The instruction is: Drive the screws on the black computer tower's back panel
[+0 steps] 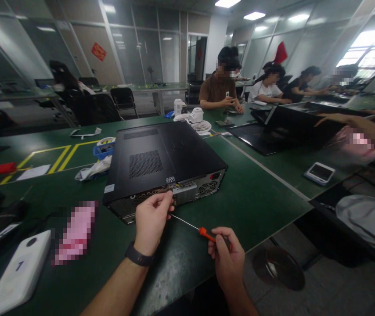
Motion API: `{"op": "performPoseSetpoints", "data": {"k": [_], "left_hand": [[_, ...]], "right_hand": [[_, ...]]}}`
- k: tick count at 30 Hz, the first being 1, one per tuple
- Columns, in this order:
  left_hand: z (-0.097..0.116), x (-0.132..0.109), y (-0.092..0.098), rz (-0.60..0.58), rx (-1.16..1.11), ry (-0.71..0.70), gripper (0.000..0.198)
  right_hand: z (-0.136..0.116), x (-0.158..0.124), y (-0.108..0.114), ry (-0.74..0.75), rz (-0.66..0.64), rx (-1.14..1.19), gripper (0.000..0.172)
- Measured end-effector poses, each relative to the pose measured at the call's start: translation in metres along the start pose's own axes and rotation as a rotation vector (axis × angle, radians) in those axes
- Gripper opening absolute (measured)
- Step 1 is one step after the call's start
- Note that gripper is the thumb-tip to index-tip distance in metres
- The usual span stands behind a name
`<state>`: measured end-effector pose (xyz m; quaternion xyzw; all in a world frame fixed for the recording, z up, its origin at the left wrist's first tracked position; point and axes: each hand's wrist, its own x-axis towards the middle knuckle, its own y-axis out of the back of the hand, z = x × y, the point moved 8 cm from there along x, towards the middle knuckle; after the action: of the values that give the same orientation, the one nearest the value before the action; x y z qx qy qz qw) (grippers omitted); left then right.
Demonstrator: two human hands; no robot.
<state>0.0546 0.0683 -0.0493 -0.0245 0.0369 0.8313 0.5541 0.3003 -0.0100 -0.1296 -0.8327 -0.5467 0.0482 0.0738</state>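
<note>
A black desktop computer case (194,153) lies on its side on the green table, its rear panel with vents and a fan grille turned toward me. My right hand (227,254) is wrapped round the orange and black handle of a screwdriver (203,231). The thin metal shaft points up and left to the rear panel. My left hand (154,217), with a dark band on the wrist, is at that panel, thumb and fingers pinched together near the screwdriver's tip. What lies between those fingertips, if anything, is hidden.
Left of the case are a blue tray (103,151), a crumpled cloth glove (93,170) and a white device marked 1 (19,267). White fans (196,120) stand behind it. On the right, another person's arm (355,125) reaches over a black panel. A stool (279,267) stands below.
</note>
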Motion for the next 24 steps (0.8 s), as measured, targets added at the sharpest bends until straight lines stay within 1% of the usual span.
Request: {"op": "performPoseSetpoints", "data": {"k": [5, 10, 13, 16, 21, 24], "left_hand": [[0.000, -0.002, 0.007, 0.027, 0.077, -0.058, 0.053], [0.003, -0.003, 0.009, 0.045, 0.070, -0.122, 0.048], [0.004, -0.003, 0.009, 0.038, 0.061, -0.128, 0.046], [0.004, -0.003, 0.010, 0.040, 0.073, -0.142, 0.044], [0.004, -0.004, 0.010, 0.054, 0.085, -0.164, 0.043], [0.004, -0.004, 0.008, 0.045, 0.076, -0.165, 0.042]], "right_hand": [[0.003, 0.000, 0.002, 0.003, 0.023, 0.039, 0.033], [0.000, 0.002, 0.004, -0.009, 0.057, 0.121, 0.029], [-0.011, 0.002, 0.006, 0.011, 0.089, 0.170, 0.026], [-0.026, 0.001, 0.006, 0.067, 0.099, 0.200, 0.024], [-0.052, 0.002, -0.005, 0.182, 0.076, 0.106, 0.023], [-0.064, 0.004, -0.012, 0.220, 0.077, 0.027, 0.024]]}}
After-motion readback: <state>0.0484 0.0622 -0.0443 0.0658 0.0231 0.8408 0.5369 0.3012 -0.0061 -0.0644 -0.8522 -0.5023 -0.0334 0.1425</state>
